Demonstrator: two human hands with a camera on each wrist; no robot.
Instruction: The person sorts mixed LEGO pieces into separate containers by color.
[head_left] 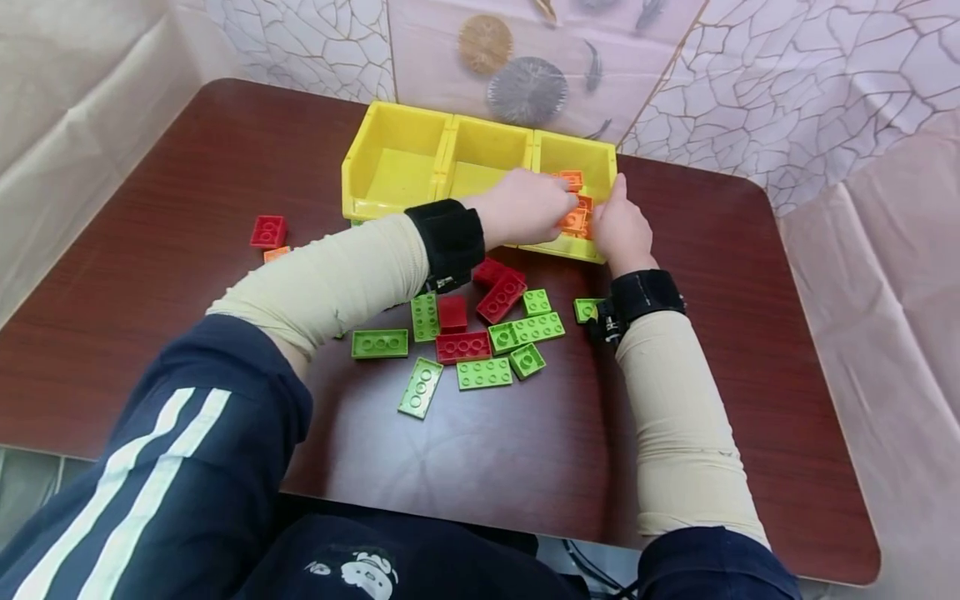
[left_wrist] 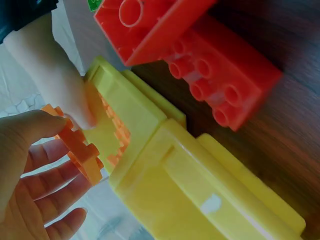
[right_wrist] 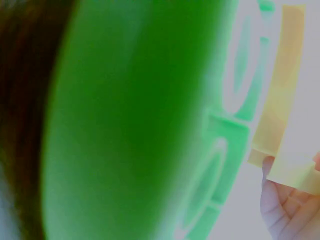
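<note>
Reaching over the right compartment of the yellow bin [head_left: 394,208], my left hand [head_left: 525,208] pinches an orange toy brick [left_wrist: 80,152] between thumb and fingers. More orange bricks [left_wrist: 116,130] lie inside that compartment. My right hand [head_left: 624,229] grips the bin's right wall near the front corner; the left wrist view shows part of this hand [left_wrist: 60,80] reaching inside the wall. In the right wrist view, fingers of the right hand [right_wrist: 292,212] appear at the yellow wall [right_wrist: 282,85], largely cut off by the frame. A blurred green brick [right_wrist: 135,120] fills much of that view.
Red bricks [head_left: 501,297] and green bricks [head_left: 483,373] are scattered across the brown table [head_left: 465,467] in front of the bin. Another red brick [head_left: 268,232] lies to the left beside an orange brick [head_left: 276,254]. A green brick [head_left: 587,310] sits by the right wrist.
</note>
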